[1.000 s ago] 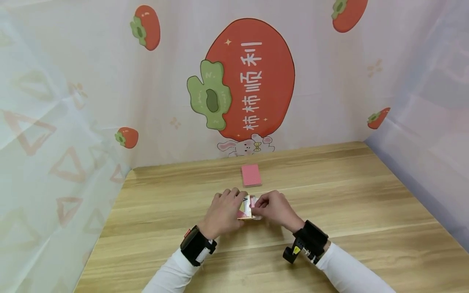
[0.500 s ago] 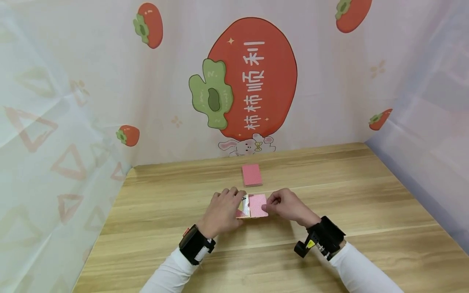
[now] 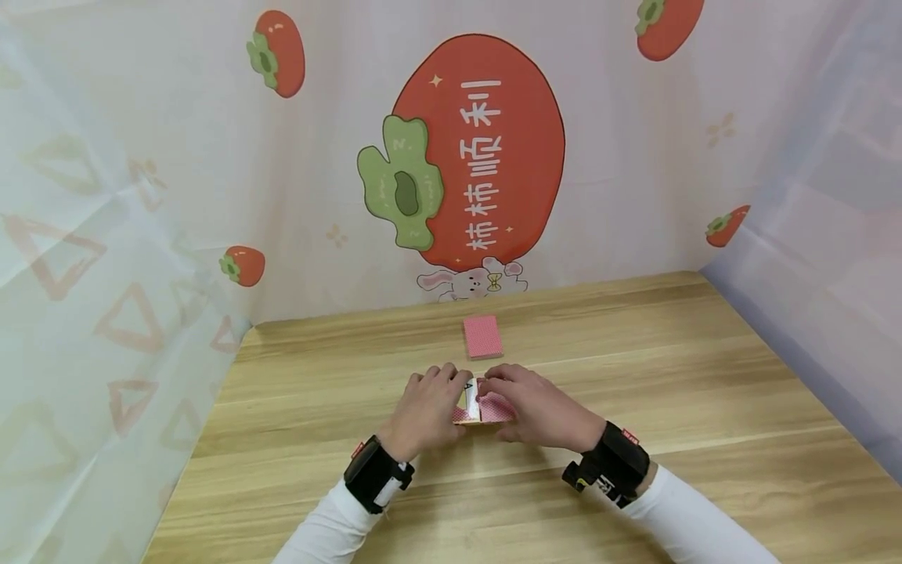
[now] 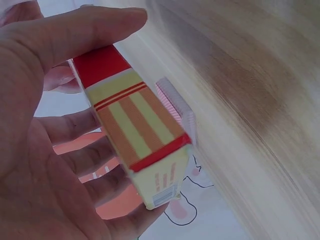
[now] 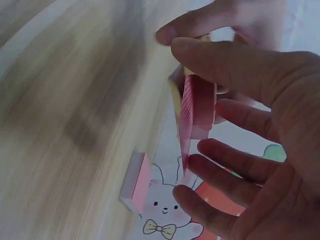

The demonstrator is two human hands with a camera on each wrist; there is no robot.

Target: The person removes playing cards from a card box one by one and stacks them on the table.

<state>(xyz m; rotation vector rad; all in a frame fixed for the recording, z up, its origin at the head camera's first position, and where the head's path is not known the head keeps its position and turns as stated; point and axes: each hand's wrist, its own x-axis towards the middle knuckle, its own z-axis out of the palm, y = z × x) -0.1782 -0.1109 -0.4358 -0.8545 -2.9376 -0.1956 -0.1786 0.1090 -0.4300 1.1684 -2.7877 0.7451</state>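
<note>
At wooden counter (image 3: 669, 352), left hand (image 3: 425, 409) clamps its fingers on card box (image 4: 135, 120); right hand (image 3: 546, 409) fingers, at three o'clock: clamped or not, I cannot tell.

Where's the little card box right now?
In the head view, the card box is below centre, held in the left grip, with the right grip beside it and the pink card stack on the table beyond.

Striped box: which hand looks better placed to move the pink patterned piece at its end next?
Probably the right hand: its fingers are at the pink patterned piece. The left hand grips the striped box, so it seems better suited to steadying it.
</note>
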